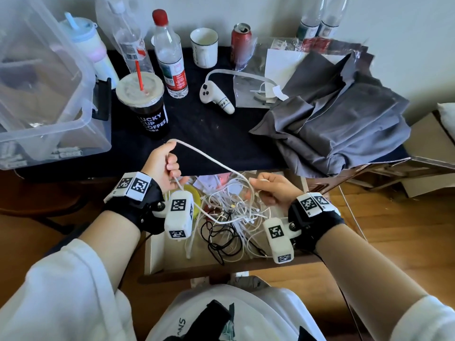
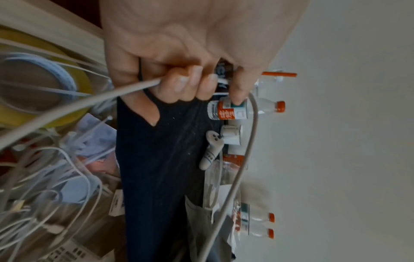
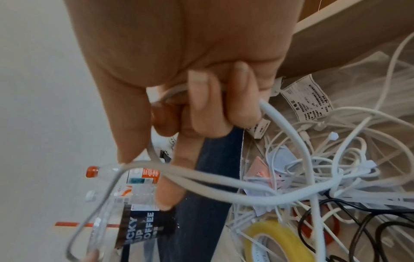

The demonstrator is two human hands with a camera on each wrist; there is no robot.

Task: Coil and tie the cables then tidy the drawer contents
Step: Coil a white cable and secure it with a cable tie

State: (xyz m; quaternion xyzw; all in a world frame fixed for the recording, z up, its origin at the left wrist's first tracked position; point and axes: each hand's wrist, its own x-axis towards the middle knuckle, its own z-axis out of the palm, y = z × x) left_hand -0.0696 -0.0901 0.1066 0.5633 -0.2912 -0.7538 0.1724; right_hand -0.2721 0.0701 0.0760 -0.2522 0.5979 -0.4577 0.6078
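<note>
A white cable (image 1: 211, 158) stretches between the two hands in the middle of the frame, above the open drawer (image 1: 157, 257). The left hand (image 1: 163, 166) is a fist around the cable, which bends in a loop over the top of that hand. From there it runs down and to the right to the right hand (image 1: 273, 189), whose fingers (image 3: 201, 106) curl around it too. Past the right hand the cable drops into the drawer and joins a messy pile of white cables (image 1: 236, 207), white zip ties and a thin black cable (image 1: 219, 239). A yellow tape roll (image 3: 277, 242) lies in the drawer near the left hand. Higher in the frame, a dark table (image 1: 221, 134) holds a coffee cup (image 1: 145, 104), a water bottle (image 1: 170, 55), a red can (image 1: 241, 40), a white controller (image 1: 216, 98) and a grey cloth (image 1: 339, 124).
</note>
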